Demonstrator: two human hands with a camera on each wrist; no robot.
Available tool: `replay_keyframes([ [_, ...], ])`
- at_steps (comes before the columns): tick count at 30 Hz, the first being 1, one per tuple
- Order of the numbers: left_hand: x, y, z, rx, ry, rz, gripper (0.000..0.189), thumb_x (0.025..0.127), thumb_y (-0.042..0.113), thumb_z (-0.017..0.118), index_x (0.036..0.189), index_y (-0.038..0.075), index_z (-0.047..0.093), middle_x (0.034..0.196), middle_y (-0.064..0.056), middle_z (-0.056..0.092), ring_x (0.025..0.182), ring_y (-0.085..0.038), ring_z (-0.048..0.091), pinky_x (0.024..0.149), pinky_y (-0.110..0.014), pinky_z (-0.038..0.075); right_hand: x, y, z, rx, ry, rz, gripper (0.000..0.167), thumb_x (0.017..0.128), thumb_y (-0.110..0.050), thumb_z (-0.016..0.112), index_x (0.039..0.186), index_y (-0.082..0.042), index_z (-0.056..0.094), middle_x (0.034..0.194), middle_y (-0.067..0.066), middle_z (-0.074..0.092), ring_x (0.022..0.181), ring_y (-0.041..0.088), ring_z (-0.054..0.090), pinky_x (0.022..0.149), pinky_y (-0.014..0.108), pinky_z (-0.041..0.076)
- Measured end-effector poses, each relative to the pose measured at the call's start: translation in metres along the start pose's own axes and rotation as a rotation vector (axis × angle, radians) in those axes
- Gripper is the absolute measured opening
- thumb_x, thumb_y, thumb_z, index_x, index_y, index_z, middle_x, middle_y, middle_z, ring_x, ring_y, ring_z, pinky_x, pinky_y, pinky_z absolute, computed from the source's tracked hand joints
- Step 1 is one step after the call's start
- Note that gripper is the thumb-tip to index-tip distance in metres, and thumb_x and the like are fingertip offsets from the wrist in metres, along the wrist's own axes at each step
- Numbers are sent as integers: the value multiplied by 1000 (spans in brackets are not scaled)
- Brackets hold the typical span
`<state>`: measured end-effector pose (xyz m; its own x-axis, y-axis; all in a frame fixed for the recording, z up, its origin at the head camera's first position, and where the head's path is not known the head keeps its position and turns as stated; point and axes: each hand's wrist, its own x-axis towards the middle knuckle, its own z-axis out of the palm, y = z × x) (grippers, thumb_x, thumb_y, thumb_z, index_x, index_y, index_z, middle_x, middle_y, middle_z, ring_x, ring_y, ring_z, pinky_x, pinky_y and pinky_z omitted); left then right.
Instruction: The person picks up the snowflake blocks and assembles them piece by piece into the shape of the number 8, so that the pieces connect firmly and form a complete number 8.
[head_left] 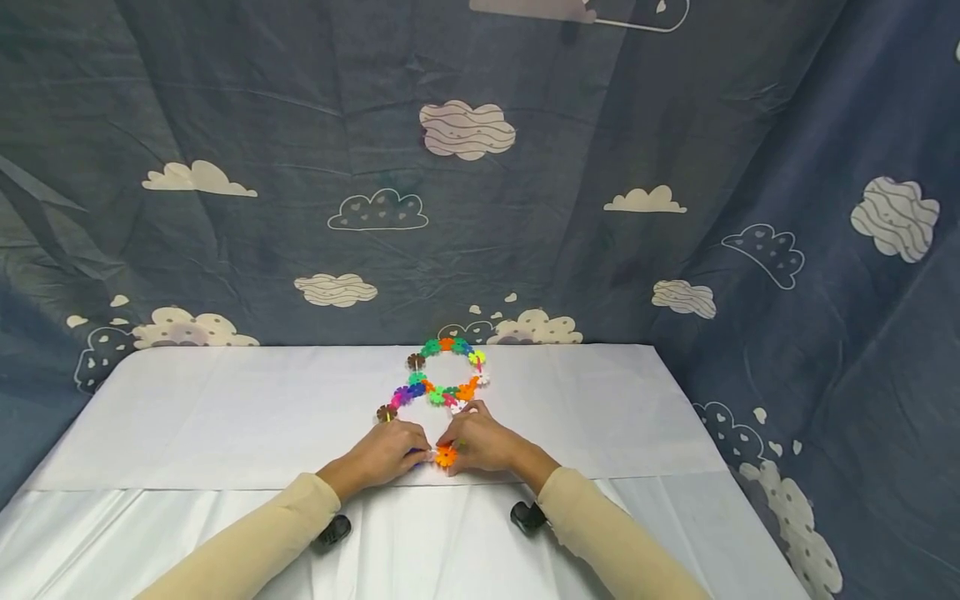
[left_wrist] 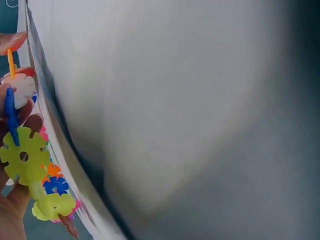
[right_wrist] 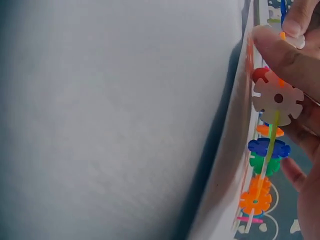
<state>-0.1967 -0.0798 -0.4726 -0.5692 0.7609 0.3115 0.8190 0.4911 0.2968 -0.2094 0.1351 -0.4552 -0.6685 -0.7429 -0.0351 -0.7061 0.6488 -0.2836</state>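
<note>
Notched plastic discs, joined edge to edge in many colours, form a closed ring [head_left: 431, 348] on the white table, and a second curved chain [head_left: 408, 392] runs from it toward both hands. My left hand [head_left: 386, 454] pinches a white disc [left_wrist: 22, 89] at the near end, beside a blue disc [left_wrist: 11, 112] and yellow-green discs [left_wrist: 24, 165]. My right hand [head_left: 483, 442] pinches an orange disc [head_left: 446, 456] close to that white one. Another white disc [right_wrist: 270, 107] hangs by the right palm. Fingers hide whether the orange and white discs are joined.
The white-covered table [head_left: 225, 417] meets a dark blue cloth [head_left: 525, 250] printed with clouds at the back and sides. A black device [head_left: 528, 517] is worn under the right wrist, another black device [head_left: 333, 530] under the left. The near table edge runs below both hands.
</note>
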Motion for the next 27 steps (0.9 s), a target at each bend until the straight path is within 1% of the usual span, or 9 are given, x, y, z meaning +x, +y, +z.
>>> replay_keyframes([
  [4, 0, -2, 0, -2, 4, 8, 8, 88, 16, 70, 84, 11, 75, 82, 5, 68, 78, -8, 64, 72, -27, 54, 1, 2, 1, 23, 6, -37, 39, 75, -32, 82, 107, -12, 74, 94, -9, 72, 92, 4, 59, 102, 44, 26],
  [8, 1, -4, 1, -3, 37, 23, 7, 87, 14, 71, 83, 11, 75, 81, 4, 68, 77, -10, 64, 72, -28, 54, 1, 3, 3, 86, 21, -43, 39, 75, -29, 83, 107, -9, 74, 95, -7, 73, 94, 5, 60, 103, 42, 26],
  [12, 1, -4, 2, -13, 66, 18, 5, 86, 11, 72, 82, 9, 75, 81, 2, 69, 77, -12, 65, 72, -29, 54, 1, 4, 7, 155, 28, 0, 39, 75, -27, 83, 109, -8, 74, 98, -6, 73, 99, 8, 59, 105, 40, 26],
  [16, 0, -3, 4, -45, 92, -17, 5, 85, 8, 72, 82, 6, 75, 82, 0, 70, 78, -14, 66, 74, -30, 55, 2, 5, 11, 203, 34, 52, 38, 76, -26, 82, 109, -9, 74, 99, -8, 72, 101, 7, 57, 106, 38, 26],
  [20, 1, -1, 4, -74, 114, -39, 5, 84, 6, 72, 83, 5, 75, 81, -1, 71, 78, -15, 67, 74, -29, 55, 2, 5, 11, 234, 56, 62, 36, 76, -24, 82, 107, -9, 74, 99, -8, 72, 100, 7, 56, 106, 38, 28],
  [22, 2, -1, 3, -81, 108, -51, 5, 84, 6, 72, 83, 5, 76, 82, -2, 71, 79, -16, 67, 74, -29, 55, 2, 5, 11, 239, 63, 57, 36, 76, -24, 83, 107, -8, 74, 98, -8, 72, 99, 7, 57, 105, 38, 27],
  [24, 2, 0, 2, -82, 85, -71, 5, 85, 7, 72, 84, 5, 76, 82, -1, 71, 79, -16, 67, 74, -30, 55, 2, 6, 11, 231, 61, 50, 36, 75, -25, 83, 106, -8, 75, 97, -8, 72, 98, 7, 57, 105, 38, 27],
  [27, 4, 1, 0, -71, 20, -111, 7, 86, 11, 71, 86, 6, 76, 83, 0, 71, 81, -16, 67, 77, -31, 54, 3, 6, 12, 207, 55, 52, 37, 74, -27, 84, 105, -9, 75, 96, -9, 72, 97, 6, 58, 105, 37, 27],
])
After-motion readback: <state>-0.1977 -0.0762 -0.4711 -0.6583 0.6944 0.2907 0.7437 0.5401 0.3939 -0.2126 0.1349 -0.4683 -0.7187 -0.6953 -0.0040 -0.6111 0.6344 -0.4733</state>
